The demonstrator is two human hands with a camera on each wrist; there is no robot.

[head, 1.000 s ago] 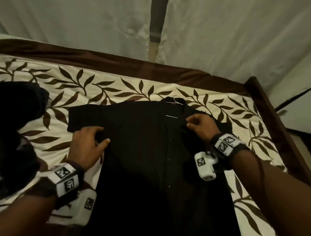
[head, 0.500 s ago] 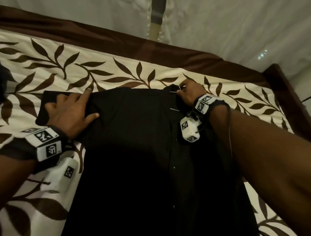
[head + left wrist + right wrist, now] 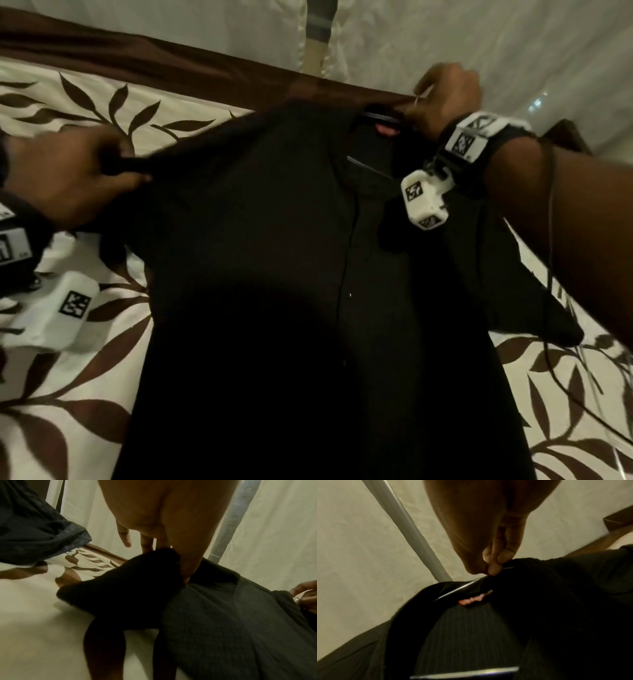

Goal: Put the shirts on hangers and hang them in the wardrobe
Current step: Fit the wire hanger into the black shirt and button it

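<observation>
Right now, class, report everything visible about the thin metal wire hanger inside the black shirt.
The thin metal wire hanger is silvery and mostly hidden inside the black button-front shirt. Only short wire stretches show at the open collar. The right hand pinches its top at the collar, while the left hand grips the shirt's shoulder over the leaf-patterned bedsheet.

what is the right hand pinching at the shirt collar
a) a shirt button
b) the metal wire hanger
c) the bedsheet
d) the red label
b: in the right wrist view the right hand has its fingers pinched on the thin metal wire hanger at the collar of the black shirt, with the red label lying apart below it.
</observation>
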